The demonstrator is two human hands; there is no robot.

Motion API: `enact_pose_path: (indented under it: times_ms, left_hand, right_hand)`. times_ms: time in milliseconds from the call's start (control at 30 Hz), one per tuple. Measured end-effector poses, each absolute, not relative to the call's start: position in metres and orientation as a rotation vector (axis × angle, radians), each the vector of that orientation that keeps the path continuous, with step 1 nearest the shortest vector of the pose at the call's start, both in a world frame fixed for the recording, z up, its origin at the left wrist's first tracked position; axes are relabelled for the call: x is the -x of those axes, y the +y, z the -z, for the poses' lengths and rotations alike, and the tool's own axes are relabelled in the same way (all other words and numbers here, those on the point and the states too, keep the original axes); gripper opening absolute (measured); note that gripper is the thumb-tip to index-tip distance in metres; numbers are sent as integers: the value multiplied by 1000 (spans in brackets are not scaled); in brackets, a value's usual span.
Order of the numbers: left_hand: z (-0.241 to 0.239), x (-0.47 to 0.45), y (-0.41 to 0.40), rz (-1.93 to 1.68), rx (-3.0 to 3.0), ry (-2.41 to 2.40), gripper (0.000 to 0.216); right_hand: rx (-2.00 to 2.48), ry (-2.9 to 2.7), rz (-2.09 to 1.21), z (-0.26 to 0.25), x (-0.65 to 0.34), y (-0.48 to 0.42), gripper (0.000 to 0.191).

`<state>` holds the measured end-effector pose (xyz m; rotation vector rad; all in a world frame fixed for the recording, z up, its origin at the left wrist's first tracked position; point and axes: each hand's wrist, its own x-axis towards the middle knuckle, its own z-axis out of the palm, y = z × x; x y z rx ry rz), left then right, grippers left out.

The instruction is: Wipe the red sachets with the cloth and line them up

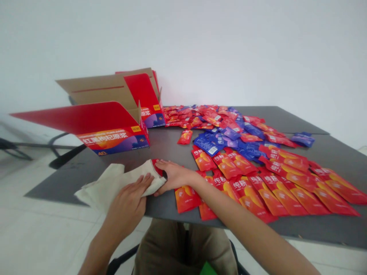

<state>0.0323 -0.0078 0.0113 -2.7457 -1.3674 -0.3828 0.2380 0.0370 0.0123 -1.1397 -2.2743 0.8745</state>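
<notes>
A beige cloth bag (pixel 111 184) lies at the near edge of the dark grey table (pixel 169 145). My left hand (pixel 127 204) rests on the bag near its mouth and pinches the cloth. My right hand (pixel 173 176) is at the bag's opening, fingers curled around red sachets (pixel 157 165) that poke partly into the bag. More red sachets (pixel 186 196) lie under and beside my right wrist.
Many red sachets (pixel 286 183) and blue sachets (pixel 218 142) spread across the table's middle and right. Two opened red cardboard boxes (pixel 114 139) (pixel 149 107) stand at the back left. One lone red sachet (pixel 185 136) lies mid-table. White wall behind; chair legs at the left.
</notes>
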Motion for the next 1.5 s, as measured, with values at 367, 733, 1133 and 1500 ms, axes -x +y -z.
enact_pose_path:
  times_ms: [367,733,1133,1500]
  left_hand:
    - [-9,-33,-2,403,2716,-1337,55]
    - [-14,-40,4,373,2725,-1366,55]
    - [-16,-43,8,338,2732,-1394,56]
    - [-19,-46,14,266,2716,-1423,55]
  right_hand:
    - [1147,-2288,-877,-15,-238,35,113]
    - [1129,-2290,-883,-13,-238,37,113]
    - [1116,-2342,-838,-15,-239,36,107]
    - [1133,-2320,-864,-18,-239,34,106]
